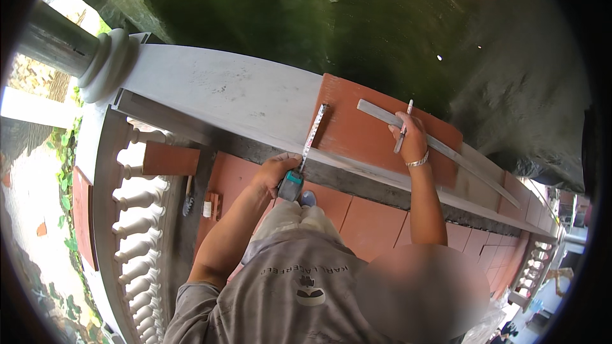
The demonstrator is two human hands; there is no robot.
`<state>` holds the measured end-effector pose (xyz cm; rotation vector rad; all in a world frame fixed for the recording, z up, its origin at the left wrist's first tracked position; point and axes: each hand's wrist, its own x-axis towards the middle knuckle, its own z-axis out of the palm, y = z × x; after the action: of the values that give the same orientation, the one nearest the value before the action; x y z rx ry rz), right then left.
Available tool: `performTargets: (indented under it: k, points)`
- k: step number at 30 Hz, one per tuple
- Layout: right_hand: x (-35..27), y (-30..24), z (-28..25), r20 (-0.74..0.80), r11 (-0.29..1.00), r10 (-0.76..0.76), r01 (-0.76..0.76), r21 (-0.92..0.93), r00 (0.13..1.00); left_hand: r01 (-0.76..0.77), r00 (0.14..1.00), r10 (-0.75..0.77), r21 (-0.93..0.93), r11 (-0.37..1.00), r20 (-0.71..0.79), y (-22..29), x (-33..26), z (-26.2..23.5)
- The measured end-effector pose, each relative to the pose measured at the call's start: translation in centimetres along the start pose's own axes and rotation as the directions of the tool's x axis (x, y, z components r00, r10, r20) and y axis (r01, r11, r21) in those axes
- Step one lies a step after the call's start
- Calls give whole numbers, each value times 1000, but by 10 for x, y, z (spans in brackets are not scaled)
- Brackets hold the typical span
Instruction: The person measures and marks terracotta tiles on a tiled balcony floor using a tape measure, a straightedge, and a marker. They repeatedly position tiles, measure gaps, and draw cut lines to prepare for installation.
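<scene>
My left hand (279, 174) is wrapped round a tape measure (291, 186) with a dark and teal case, held at the near edge of the pale ledge. Its blade (313, 138) runs out across the ledge, the tip by the left edge of a large terracotta tile (341, 121). My right hand (413, 139), a bracelet at its wrist, is closed on a slim white pen (409, 109) above that tile. A long flat grey bar (475, 169) passes beneath the right hand, slanting over the tile and along the ledge; whether the fingers also grip it, I cannot tell.
Dark green water or sheeting (382, 19) lies beyond the ledge (210, 83). White balusters (137, 229) and a round column (64, 38) stand at left. A loose tile (170, 158) leans there, near a brush-like tool (188, 204). Reddish tiles (370, 220) cover the floor.
</scene>
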<state>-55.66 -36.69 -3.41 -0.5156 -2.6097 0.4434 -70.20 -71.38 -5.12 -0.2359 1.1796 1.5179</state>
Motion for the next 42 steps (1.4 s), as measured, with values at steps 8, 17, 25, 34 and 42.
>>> performTargets:
  k: [8, 17, 25, 34, 42]
  points:
    - [15, -71, 4, -33, 778, 128, -80, 623, 991, 83, 995, -75, -142, 986, 61, 6, 14, 2]
    - [57, -104, 41, 243, 476, 256, -341, 811, 936, 147, 986, -129, -199, 969, 102, 9, 26, 1]
    - [91, -109, 64, 314, 434, 307, -426, 794, 898, 229, 973, -221, -255, 940, 59, 13, 27, 4]
    - [97, -111, 71, 312, 629, 288, -425, 652, 905, 228, 974, -215, -273, 935, 75, 18, 20, 7]
    - [97, -106, 70, 327, 578, 287, -435, 691, 900, 223, 972, -183, -333, 916, 148, 12, 21, 3]
